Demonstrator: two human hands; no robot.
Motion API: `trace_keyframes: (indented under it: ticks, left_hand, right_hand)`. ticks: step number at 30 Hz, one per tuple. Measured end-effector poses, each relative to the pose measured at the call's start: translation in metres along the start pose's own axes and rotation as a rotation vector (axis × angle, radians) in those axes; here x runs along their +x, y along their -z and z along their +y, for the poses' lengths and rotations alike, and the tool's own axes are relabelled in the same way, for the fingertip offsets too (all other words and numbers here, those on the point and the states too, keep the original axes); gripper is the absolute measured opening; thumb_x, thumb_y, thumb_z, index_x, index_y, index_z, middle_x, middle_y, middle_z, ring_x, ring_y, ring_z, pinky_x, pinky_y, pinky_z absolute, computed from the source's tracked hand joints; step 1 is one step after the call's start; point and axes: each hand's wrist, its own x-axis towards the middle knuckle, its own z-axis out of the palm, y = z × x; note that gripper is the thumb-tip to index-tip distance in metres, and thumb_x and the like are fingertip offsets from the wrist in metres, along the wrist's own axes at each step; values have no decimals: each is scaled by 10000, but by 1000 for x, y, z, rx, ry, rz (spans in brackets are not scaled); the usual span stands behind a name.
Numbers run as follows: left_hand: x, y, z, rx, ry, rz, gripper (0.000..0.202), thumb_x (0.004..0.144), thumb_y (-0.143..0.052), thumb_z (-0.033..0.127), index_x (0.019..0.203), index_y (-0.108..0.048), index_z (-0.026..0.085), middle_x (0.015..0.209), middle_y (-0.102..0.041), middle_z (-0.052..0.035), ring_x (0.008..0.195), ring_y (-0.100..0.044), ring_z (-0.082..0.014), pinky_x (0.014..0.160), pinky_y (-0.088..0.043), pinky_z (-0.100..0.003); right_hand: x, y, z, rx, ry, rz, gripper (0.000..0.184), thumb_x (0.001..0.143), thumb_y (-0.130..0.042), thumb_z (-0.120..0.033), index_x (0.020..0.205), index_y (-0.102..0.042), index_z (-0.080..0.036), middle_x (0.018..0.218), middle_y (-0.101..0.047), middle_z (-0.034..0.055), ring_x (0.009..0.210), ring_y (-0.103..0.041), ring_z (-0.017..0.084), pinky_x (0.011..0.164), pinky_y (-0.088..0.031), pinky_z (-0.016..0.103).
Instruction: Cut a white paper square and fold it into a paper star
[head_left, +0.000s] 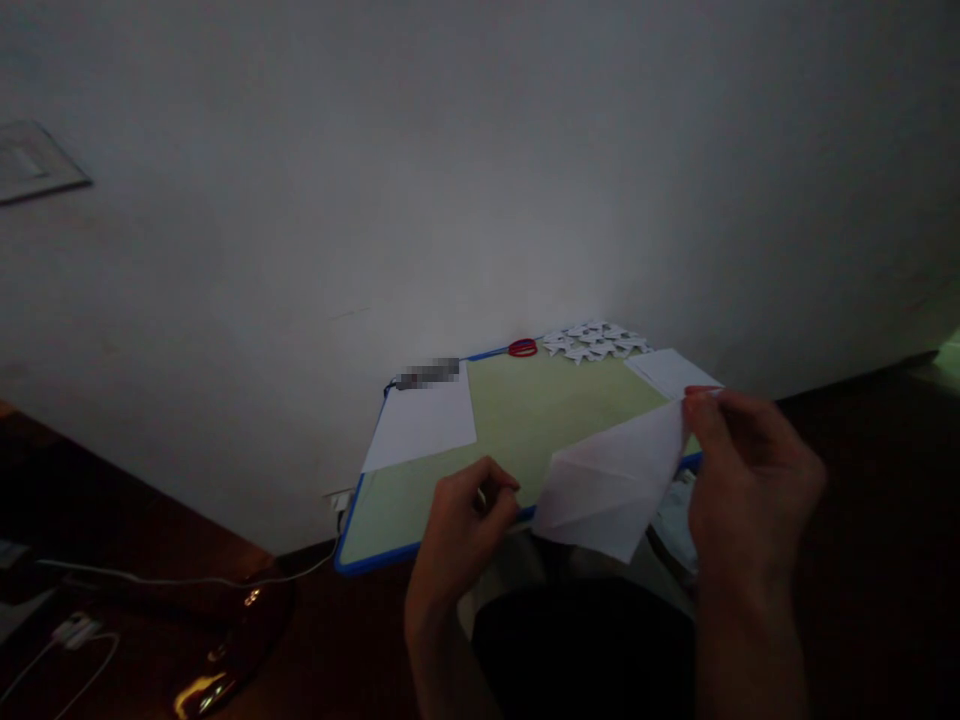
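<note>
A white sheet of paper [611, 480] with crease lines hangs at a slant above the table's near edge. My right hand [750, 460] pinches its upper right corner between thumb and fingers. To the left of the sheet is my left hand [472, 520], its fingers curled and thumb drawn in close to the index finger. Nothing shows in that hand, and a small gap separates it from the paper's left edge. Below both hands is a pale green table [570, 400] with a blue rim.
White paper [424, 425] covers the table's left part, beside a blurred-out dark object [427, 374]. Red-handled scissors [523, 348] lie at the back edge near several folded white paper pieces [596, 342]. More white sheets [667, 372] lie at right. A white cable [187, 581] runs at lower left.
</note>
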Motion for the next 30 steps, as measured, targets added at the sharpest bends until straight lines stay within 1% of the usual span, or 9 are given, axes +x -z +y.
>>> trace_keyframes:
  ticks: [4, 7, 10, 13, 17, 22, 24, 27, 30]
  left_hand:
    - [3, 3, -3, -103, 87, 200, 180, 911, -643, 349, 854, -713, 193, 570, -574, 31, 523, -531, -127, 522, -400, -224]
    - [-1, -1, 3, -318, 173, 97, 472, 948, -580, 605, 810, -709, 172, 513, -584, 7, 427, -534, -124, 439, -414, -215]
    - [0, -9, 9, -531, 243, -25, 779, 896, -431, 827, 875, -762, 123, 698, -746, -123, 501, -674, -180, 464, -526, -256]
    - [6, -15, 14, -720, 283, -11, 905, 841, -364, 908, 918, -760, 99, 819, -781, -178, 551, -726, -230, 493, -593, -319]
    - [15, -17, 19, -842, 259, 140, 636, 849, -617, 741, 876, -706, 111, 820, -757, -127, 639, -744, -238, 561, -634, -347]
    - [18, -20, 12, -957, 177, 367, 308, 799, -809, 407, 909, -655, 163, 847, -704, -23, 706, -699, -148, 591, -601, -238]
    - [19, -21, 7, -950, 172, 414, 279, 791, -814, 367, 907, -659, 166, 869, -691, -13, 710, -680, -131, 581, -591, -221]
    - [19, -22, 1, -887, 173, 421, 274, 806, -801, 370, 938, -671, 167, 886, -684, -17, 724, -667, -134, 562, -590, -223]
    - [19, -23, 0, -848, 174, 400, 308, 827, -783, 389, 1016, -660, 180, 911, -708, -30, 747, -680, -152, 577, -606, -249]
  right_hand:
    - [-3, -7, -6, 48, 137, 28, 97, 828, -827, -267, 866, -766, -203, 866, -759, 24, 832, -700, 196, 803, -545, 362]
    - [-13, -14, -17, 82, 274, 13, 44, 859, -792, -185, 855, -756, -210, 818, -729, 8, 787, -671, 180, 753, -524, 339]
    - [-22, -16, -25, 138, 384, -168, 150, 874, -750, -89, 911, -766, -234, 840, -734, 7, 811, -672, 186, 735, -517, 338]
    - [-26, -14, -29, 208, 484, -465, 279, 857, -730, -20, 1018, -774, -243, 925, -758, 23, 857, -683, 200, 740, -519, 355]
    - [-24, -8, -29, 284, 480, -792, 343, 842, -695, -7, 1100, -754, -225, 1043, -754, 63, 924, -690, 233, 775, -535, 401]
    - [-23, 0, -22, 204, 375, -1075, 280, 910, -594, -76, 1070, -756, -241, 1108, -732, 62, 1005, -675, 233, 834, -528, 400]
    - [-22, -2, -17, 134, 321, -1039, 256, 956, -574, -136, 1092, -749, -263, 1168, -709, 59, 1063, -660, 234, 878, -528, 400]
    - [-22, -10, -9, -21, 246, -860, 268, 981, -626, -227, 1231, -698, -293, 1211, -654, 58, 975, -653, 199, 833, -548, 373]
    - [-24, -18, -2, -103, 182, -864, 418, 946, -712, -307, 1356, -627, -301, 1268, -613, 67, 922, -654, 183, 772, -571, 358]
